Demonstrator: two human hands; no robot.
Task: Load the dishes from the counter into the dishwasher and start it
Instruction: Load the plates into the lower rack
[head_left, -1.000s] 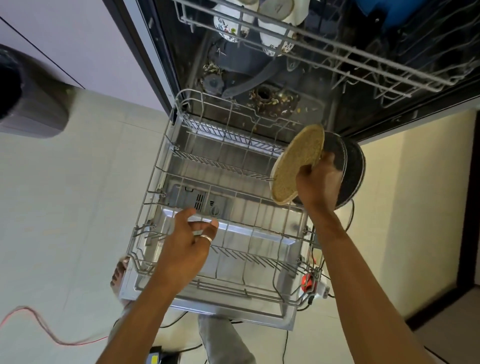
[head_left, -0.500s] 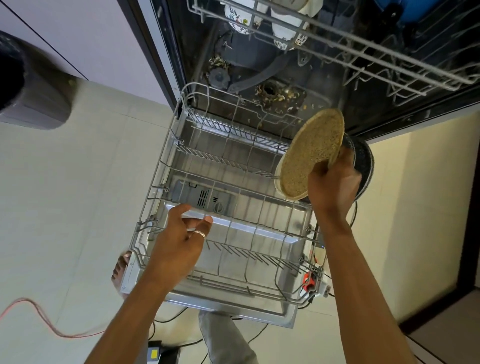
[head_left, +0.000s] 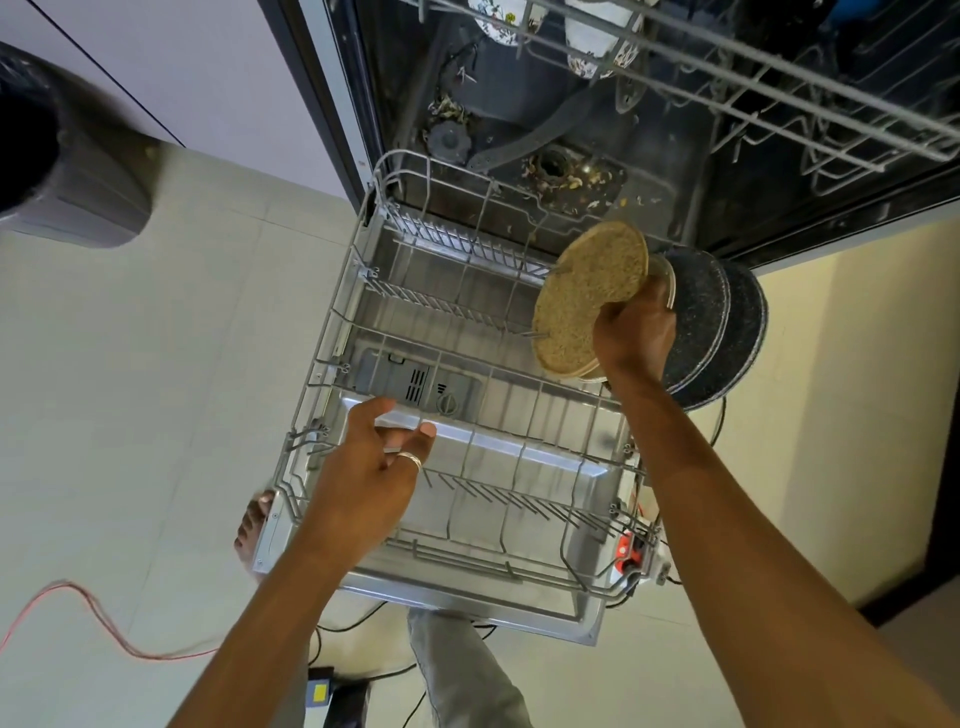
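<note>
**Plate held at the right edge of the pulled-out rack**

While the grey wire lower rack (head_left: 447, 395) sits pulled out over the open steel dishwasher door (head_left: 519, 457), the right hand (head_left: 631, 332) is clamped on the lower rim of a round tan speckled plate (head_left: 589, 296), held tilted on edge over the rack's right side. Just beside it, two dark speckled round plates (head_left: 714, 322) stand upright against the rack's right edge. Rows of tines across the middle and left stand free. The left hand (head_left: 363, 478), wearing a silver ring (head_left: 410, 460), hovers over the near-left part, fingers loosely curled around nothing. White floral cups (head_left: 587, 47) hang in the upper rack (head_left: 753, 88).
</note>
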